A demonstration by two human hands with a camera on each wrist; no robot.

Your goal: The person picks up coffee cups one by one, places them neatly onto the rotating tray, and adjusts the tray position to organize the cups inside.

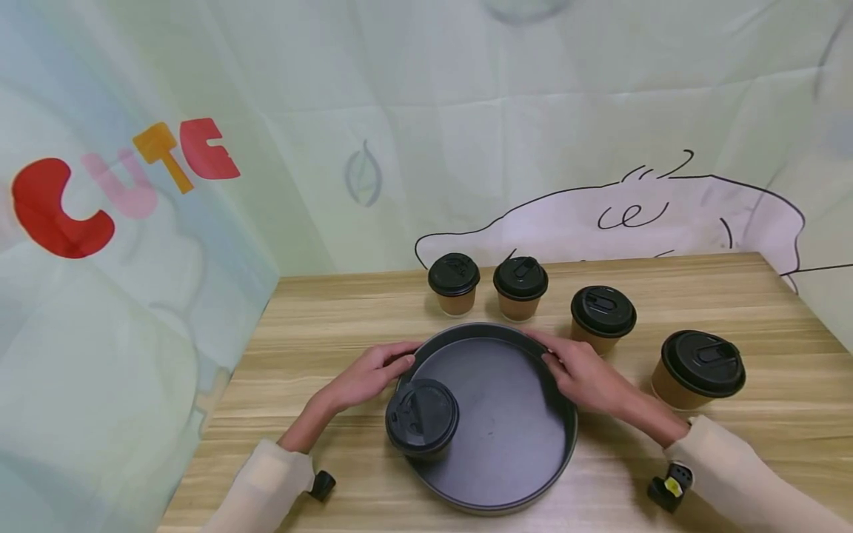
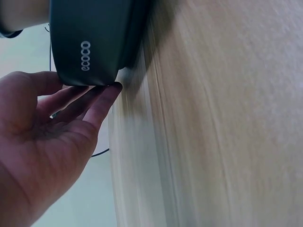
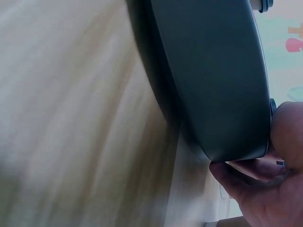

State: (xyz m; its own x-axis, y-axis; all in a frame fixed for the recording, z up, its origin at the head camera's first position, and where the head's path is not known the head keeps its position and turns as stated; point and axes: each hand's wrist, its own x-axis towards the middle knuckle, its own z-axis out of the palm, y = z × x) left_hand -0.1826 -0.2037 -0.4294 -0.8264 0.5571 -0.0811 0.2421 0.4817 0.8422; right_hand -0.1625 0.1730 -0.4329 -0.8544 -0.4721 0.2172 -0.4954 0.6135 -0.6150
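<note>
A round dark grey tray [image 1: 500, 422] with a raised rim is held between both hands. My left hand [image 1: 365, 376] grips its far left side, thumb at the rim and fingers along the outer wall. On the opposite side, my right hand [image 1: 589, 376] grips the far right rim in the same way. A paper cup with a black lid [image 1: 423, 416] stands inside the tray at the left; the lid hides most of its body. The tray's outer wall [image 2: 90, 28] bears the letters "ecoco" in the left wrist view. Both wrist views show fingertips at its lower edge.
Two brown paper cups with black lids, one left [image 1: 456, 302] and one right [image 1: 518, 305], stand behind the tray. Another lidded cup [image 1: 603, 318] is close beyond my right hand, and a wider one [image 1: 696, 370] stands farther right. A printed cloth [image 1: 320, 133] borders the wooden table [image 1: 320, 311].
</note>
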